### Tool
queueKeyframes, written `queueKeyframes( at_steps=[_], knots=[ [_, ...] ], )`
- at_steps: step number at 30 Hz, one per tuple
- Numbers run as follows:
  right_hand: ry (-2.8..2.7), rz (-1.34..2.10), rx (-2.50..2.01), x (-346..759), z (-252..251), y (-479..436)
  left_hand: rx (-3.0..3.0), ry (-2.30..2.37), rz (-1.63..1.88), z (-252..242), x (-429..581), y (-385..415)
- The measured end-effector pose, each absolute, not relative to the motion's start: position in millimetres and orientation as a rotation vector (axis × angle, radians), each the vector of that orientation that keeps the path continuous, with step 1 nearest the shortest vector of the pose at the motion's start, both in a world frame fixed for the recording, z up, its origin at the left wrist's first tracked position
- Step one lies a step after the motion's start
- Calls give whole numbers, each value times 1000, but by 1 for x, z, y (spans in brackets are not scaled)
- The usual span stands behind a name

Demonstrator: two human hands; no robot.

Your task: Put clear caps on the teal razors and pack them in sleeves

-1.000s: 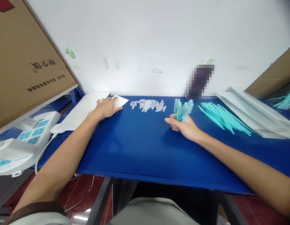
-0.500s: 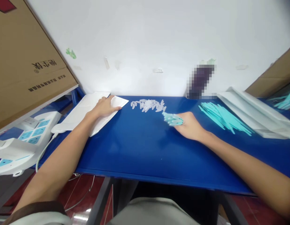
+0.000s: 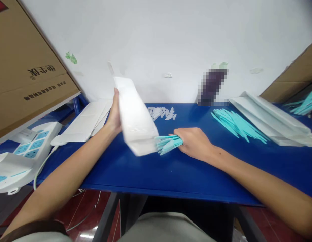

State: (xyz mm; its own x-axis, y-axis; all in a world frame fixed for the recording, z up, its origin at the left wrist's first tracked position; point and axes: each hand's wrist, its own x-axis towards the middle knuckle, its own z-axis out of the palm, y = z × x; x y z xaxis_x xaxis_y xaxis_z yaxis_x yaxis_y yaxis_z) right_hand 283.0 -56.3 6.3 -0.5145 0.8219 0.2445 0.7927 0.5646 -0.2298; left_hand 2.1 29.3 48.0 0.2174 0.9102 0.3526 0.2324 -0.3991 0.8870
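My left hand (image 3: 114, 116) grips a white paper bag (image 3: 134, 116) and holds it tilted above the blue table (image 3: 171, 168), its lower end pointing right. My right hand (image 3: 193, 141) is closed round a bundle of teal sticks (image 3: 167, 144) whose tips point left and touch the bag's lower end. Whether the tips are inside the bag I cannot tell. A small heap of clear plastic caps (image 3: 162, 113) lies behind the bag.
A stack of flat white bags (image 3: 82, 122) lies at the far left of the table. Loose teal sticks (image 3: 234, 124) are spread at the right, beside more white bags (image 3: 269, 117). Cardboard boxes (image 3: 27, 74) flank both sides. White power strips (image 3: 16, 154) sit at the left.
My left hand has lifted one white bag off the stack and swung it toward the middle. My right hand has tipped the bundle from upright to pointing left and moved it to the bag.
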Motion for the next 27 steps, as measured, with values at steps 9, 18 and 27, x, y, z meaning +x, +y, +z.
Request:
queueKeyframes(
  at_steps=[9,18,27],
  knots=[
    [-2764,-65,-1387,305,25,-43,2180,1179,1266,28,-5,27],
    [-2877,-154,-1567,312,23,-31,2631,1397,1833,38,-25,20],
    [-2892,-152,-1546,315,24,-30,2953,839,1072,12,37,-10]
  ],
)
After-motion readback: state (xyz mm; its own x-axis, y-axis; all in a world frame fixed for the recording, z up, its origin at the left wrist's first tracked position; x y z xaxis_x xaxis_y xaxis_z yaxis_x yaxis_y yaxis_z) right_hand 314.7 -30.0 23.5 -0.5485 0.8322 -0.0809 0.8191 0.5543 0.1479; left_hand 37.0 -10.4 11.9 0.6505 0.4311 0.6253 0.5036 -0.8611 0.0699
